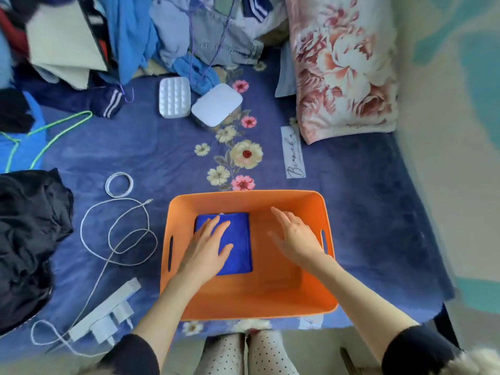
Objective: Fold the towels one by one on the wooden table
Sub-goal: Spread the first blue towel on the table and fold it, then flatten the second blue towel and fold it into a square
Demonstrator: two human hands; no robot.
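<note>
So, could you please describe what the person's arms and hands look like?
Both hands, left and right, are bare, with no rings, watch or gloves visible. Dark sleeves are pushed up toward the elbows, leaving the forearms uncovered. Pale fluffy trim shows by the right sleeve.

Only readable thing we can spot is the white label (293,152) sewn onto the blue floral blanket (162,152), just beside the flower print. It's got a cursive word running sideways, looks like "Birch" or something close, but we can't make it out for sure. The smaller line under it is too tiny to read.
</note>
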